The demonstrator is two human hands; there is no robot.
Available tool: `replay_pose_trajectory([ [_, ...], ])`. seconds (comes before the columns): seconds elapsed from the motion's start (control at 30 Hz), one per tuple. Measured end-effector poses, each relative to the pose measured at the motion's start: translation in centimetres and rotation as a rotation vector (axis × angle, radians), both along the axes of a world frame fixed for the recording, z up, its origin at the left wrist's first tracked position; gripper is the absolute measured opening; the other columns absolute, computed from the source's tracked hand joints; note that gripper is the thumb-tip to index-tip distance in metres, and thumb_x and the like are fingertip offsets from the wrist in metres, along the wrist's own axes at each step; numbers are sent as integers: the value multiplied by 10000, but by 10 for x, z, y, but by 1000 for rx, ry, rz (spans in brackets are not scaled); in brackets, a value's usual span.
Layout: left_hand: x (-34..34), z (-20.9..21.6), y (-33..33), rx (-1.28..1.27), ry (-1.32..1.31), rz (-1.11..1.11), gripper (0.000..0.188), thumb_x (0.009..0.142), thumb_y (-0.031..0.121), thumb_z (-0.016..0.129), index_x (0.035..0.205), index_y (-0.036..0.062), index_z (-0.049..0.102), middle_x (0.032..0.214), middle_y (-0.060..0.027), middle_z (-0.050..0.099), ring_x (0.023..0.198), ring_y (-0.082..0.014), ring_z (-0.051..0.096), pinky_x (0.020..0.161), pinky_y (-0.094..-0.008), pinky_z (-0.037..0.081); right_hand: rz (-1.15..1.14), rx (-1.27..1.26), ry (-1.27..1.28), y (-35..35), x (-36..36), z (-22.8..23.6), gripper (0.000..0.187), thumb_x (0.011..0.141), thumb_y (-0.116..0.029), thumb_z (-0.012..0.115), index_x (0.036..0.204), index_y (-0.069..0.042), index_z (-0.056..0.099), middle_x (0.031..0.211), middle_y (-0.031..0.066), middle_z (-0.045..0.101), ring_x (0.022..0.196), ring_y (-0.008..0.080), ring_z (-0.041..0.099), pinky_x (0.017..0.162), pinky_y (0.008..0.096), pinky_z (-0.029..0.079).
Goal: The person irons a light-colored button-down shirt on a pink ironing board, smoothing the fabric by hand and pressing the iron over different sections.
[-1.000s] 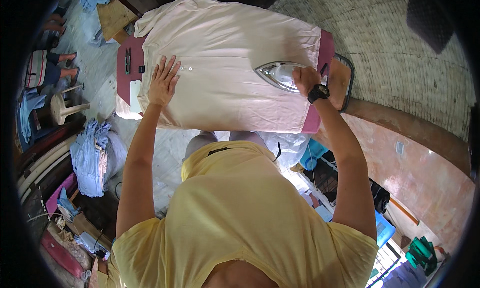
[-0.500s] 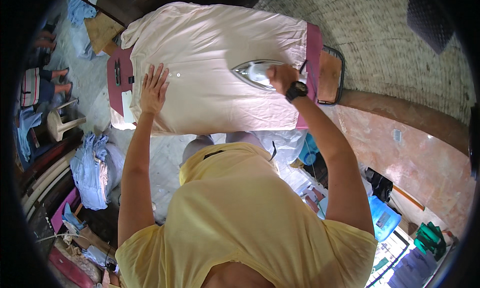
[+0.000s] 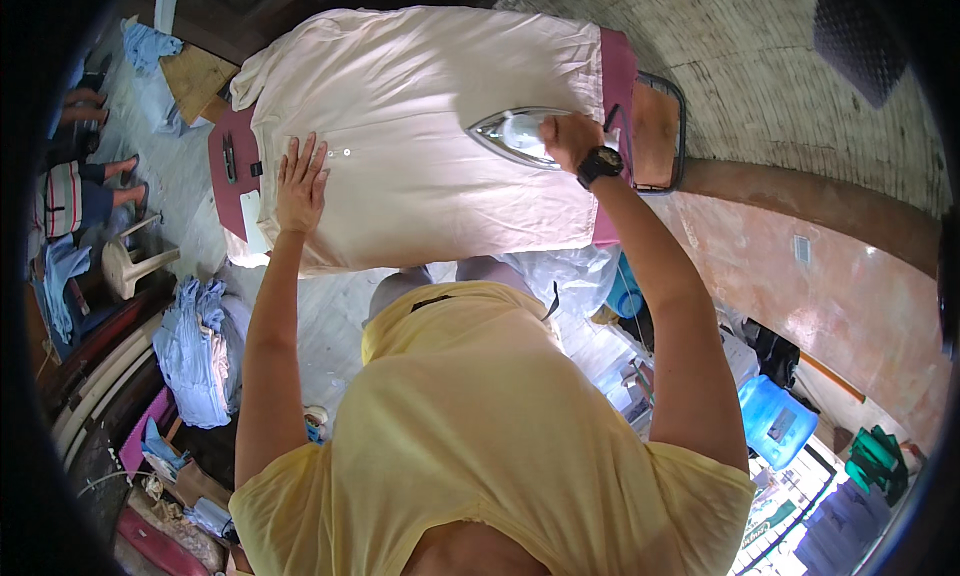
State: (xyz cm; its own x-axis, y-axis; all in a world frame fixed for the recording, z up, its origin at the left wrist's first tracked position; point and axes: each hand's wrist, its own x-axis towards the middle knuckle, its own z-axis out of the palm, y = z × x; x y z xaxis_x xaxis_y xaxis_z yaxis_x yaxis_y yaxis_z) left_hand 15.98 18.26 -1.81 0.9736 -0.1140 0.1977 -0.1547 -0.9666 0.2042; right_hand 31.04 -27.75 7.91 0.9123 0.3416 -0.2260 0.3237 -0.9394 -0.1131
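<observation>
Right hand (image 3: 572, 142): we are gripping the iron (image 3: 512, 136), fingers curling round its handle.
Iron: it is resting on the pale garment (image 3: 430, 86), tip pointing left.
Left hand (image 3: 300, 190): we are resting it flat there, open, gripping nothing.
Ironing board (image 3: 618, 66): it is lying beneath, showing maroon.

Right hand (image 3: 574, 142) grips an iron (image 3: 512, 136); left hand (image 3: 299, 198) lies on the pale garment (image 3: 410, 141).

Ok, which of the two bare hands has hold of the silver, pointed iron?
The right hand, with a black wristwatch at its wrist, grips the iron; the left hand lies flat on the cream fabric garment.
</observation>
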Motion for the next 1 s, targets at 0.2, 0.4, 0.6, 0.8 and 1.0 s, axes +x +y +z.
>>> replay_pose_trajectory([
  [0.2, -4, 3, -1, -12, 12, 0, 473, 1033, 334, 330, 1498, 260, 376, 1587, 7, 281, 1475, -293, 210, 1177, -491, 202, 14, 8, 104, -23, 3, 22, 488, 920, -403, 355, 822, -101, 725, 830, 183, 694, 800, 394, 674, 765, 512, 539],
  [0.4, -3, 0, 0, 5, -8, -10, 475, 1034, 342, 323, 1500, 259, 368, 1590, 8, 273, 1474, -296, 210, 1177, -493, 202, -2, 11, 23, 6, -4, 11, 515, 922, -405, 341, 772, -99, 726, 782, 184, 688, 752, 419, 669, 759, 516, 539],
  [0.6, -1, 6, -5, -10, -2, -5, 473, 1027, 329, 346, 1492, 254, 382, 1586, 10, 282, 1470, -296, 219, 1175, -493, 205, -30, 90, 3, -22, -4, 19, 479, 903, -397, 362, 688, -120, 688, 674, 131, 669, 709, 365, 674, 717, 488, 538],
  [0.8, -9, 8, 1, 15, 16, 8, 477, 1029, 345, 351, 1495, 246, 374, 1583, 9, 285, 1470, -292, 218, 1179, -481, 203, 29, 24, 146, 0, -6, 23, 447, 897, -396, 376, 856, -103, 711, 861, 174, 693, 847, 395, 670, 767, 533, 523],
  [1.0, -2, 7, -2, 5, 5, -4, 477, 1030, 336, 354, 1499, 252, 362, 1583, 15, 283, 1473, -284, 207, 1182, -479, 204, 16, 118, 143, -8, -2, -3, 459, 917, -404, 371, 810, -94, 693, 776, 176, 679, 787, 374, 673, 735, 520, 527],
])
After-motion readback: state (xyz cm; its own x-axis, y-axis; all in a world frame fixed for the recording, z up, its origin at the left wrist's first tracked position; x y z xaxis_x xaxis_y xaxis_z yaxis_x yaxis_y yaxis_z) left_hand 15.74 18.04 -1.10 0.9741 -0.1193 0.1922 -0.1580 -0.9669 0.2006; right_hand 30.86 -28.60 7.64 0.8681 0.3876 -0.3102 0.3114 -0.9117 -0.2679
